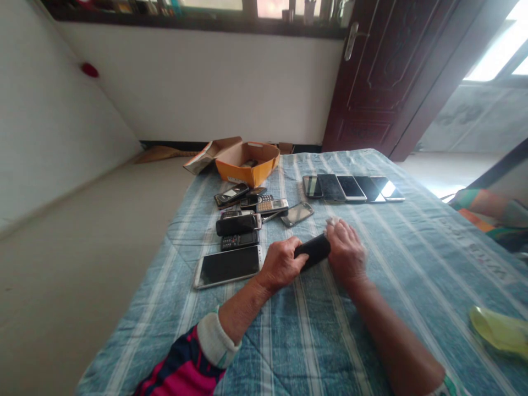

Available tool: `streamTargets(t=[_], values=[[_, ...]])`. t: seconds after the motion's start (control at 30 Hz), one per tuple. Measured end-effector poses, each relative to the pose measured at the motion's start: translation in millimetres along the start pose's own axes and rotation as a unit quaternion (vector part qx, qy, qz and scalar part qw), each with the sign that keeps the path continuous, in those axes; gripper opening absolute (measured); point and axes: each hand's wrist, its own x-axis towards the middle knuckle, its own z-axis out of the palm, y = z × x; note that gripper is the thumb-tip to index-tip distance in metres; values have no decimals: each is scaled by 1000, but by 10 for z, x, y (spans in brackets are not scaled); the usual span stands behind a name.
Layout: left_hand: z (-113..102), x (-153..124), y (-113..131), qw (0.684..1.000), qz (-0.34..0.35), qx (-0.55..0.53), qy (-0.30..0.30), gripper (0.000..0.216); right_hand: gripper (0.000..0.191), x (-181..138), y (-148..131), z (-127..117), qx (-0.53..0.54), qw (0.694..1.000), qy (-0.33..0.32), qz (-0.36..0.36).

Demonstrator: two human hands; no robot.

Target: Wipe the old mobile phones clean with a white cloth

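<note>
My left hand [284, 262] grips one end of a black mobile phone [315, 252], held at a slant above the bed cover. At its other end, my right hand [345, 250] is closed around a crumpled white tissue or cloth [332, 220], pressed near the phone's edge. Just left of my hands lies a large white-framed phone [229, 266] with a dark screen. Behind it several older keypad phones [272, 205] are heaped together, and a grey touchscreen phone [297, 214] lies beside them.
An orange cardboard box [247, 170] stands open at the far edge, with something dark inside. Several phones [352, 188] lie in a row at the back right. A yellow-green object [499, 329] rests at the right on the striped blue cover [396, 286]. Beyond is a brown door [383, 71].
</note>
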Motion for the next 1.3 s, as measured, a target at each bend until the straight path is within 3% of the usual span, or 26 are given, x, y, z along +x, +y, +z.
streamTargets(t=[0.23,0.67,0.9,1.03,1.2,1.3], values=[[22,-7,-21,1000,29,2,5,15,25,8,-363,-137,76,993,-11,-92],[149,-75,-10,998,-13,-56,-1,9,22,-56,-169,-80,72,995,-41,-51],[110,-106,30,994,87,17,65,4,25,30,-126,-304,104,993,-31,-56],[111,-121,9,989,126,50,67,8,26,4,-138,-406,98,992,-46,-72],[90,-143,-35,997,64,19,42,4,26,-53,-196,-426,78,993,-50,-74],[75,-153,-85,999,37,-24,-7,5,25,-74,-217,-381,73,994,-35,-75]])
